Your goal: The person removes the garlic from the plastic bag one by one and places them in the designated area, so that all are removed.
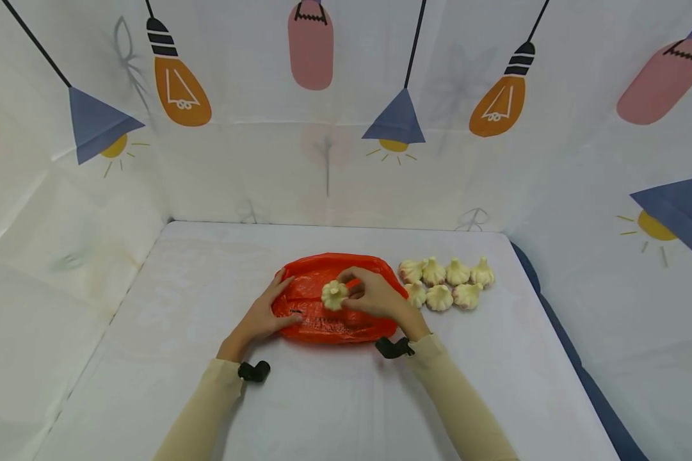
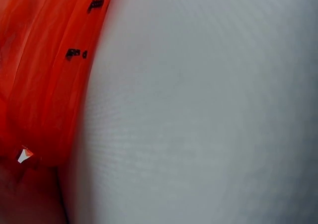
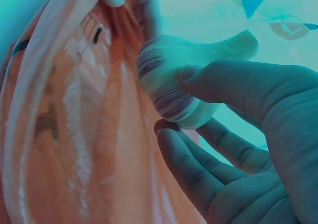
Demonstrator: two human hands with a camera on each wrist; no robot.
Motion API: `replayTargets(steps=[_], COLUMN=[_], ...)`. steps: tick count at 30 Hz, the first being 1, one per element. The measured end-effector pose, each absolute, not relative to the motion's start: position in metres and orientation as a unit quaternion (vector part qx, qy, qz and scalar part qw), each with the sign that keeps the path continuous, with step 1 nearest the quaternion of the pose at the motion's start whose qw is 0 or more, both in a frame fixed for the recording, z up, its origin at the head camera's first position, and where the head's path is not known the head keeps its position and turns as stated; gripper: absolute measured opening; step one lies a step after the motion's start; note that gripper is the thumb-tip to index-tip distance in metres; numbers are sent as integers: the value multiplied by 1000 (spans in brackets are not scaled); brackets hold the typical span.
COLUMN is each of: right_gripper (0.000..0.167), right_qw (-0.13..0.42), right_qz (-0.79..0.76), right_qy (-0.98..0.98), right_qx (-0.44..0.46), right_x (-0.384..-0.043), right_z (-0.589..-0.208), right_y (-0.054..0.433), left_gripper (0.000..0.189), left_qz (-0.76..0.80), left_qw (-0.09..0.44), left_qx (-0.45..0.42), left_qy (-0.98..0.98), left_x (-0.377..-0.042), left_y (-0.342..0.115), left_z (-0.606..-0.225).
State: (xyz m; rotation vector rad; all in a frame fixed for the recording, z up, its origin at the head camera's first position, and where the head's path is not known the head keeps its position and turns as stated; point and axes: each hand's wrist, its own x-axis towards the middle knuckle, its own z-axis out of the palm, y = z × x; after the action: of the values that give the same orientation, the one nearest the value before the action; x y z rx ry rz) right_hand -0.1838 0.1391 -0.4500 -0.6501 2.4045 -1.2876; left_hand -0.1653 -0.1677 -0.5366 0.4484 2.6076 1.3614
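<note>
A red plastic bag (image 1: 328,328) with dark printing lies on the white table. My left hand (image 1: 265,314) holds the bag's left end, with the thumb on its near side and the fingers towards the far side. Over the bag, my right hand (image 1: 374,296) pinches a garlic bulb (image 1: 335,295) between thumb and fingers. In the right wrist view this bulb (image 3: 164,92) shows purple streaks and a pale stem, beside the bag's creased plastic (image 3: 109,134). The left wrist view shows the bag's printed side (image 2: 49,85); little of the left hand can be made out there.
Several garlic bulbs (image 1: 439,298) stand in two rows just right of the bag, close to its edge. The white table (image 1: 322,403) meets a lamp-patterned cloth backdrop (image 1: 253,160) behind and at both sides. Dark blue fabric (image 1: 564,339) runs along the right edge.
</note>
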Motion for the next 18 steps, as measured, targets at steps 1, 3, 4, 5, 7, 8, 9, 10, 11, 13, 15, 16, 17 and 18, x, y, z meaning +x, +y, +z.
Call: replayTargets(steps=[1, 3, 4, 5, 7, 8, 9, 10, 11, 13, 15, 16, 17, 18], right_gripper=[41, 41, 41, 41, 40, 39, 39, 39, 39, 39, 40, 40, 41, 41], right_qw=[164, 156, 150, 144, 132, 126, 122, 116, 112, 107, 101, 99, 97, 94], right_qz=[-454, -456, -456, -458, -460, -462, -464, -467, -471, -478, -484, -490, -494, -499], right_qy=[845, 846, 847, 848, 848, 848, 849, 849, 848, 847, 847, 845, 844, 842], right_qx=[-228, -227, -226, -226, -227, -225, -222, -220, -217, -208, -198, -191, -186, -180], right_x=[-183, -181, -180, -179, -178, -177, -176, -175, -174, -172, -170, -169, -168, -167], right_z=[-449, -446, -444, -442, -439, -437, -435, -433, -432, -429, -428, -428, -427, -427], right_y=[140, 142, 144, 146, 150, 152, 154, 157, 159, 164, 170, 172, 175, 178], left_gripper=[100, 100, 101, 101, 101, 101, 101, 101, 101, 101, 101, 101, 101, 101], left_qz=[457, 457, 458, 459, 459, 459, 458, 457, 456, 455, 453, 454, 454, 455], left_qw=[83, 83, 83, 83, 84, 84, 85, 85, 86, 87, 86, 86, 85, 86], left_qx=[150, 151, 151, 151, 150, 150, 149, 148, 148, 147, 147, 147, 147, 148], left_qy=[873, 873, 872, 872, 872, 872, 872, 873, 873, 874, 875, 875, 874, 874], left_x=[-165, -165, -165, -165, -165, -165, -165, -165, -165, -165, -165, -164, -164, -164], left_y=[-168, -168, -168, -168, -168, -168, -168, -168, -168, -168, -167, -167, -167, -167], left_z=[-537, -537, -536, -536, -536, -536, -536, -536, -536, -537, -537, -537, -537, -536])
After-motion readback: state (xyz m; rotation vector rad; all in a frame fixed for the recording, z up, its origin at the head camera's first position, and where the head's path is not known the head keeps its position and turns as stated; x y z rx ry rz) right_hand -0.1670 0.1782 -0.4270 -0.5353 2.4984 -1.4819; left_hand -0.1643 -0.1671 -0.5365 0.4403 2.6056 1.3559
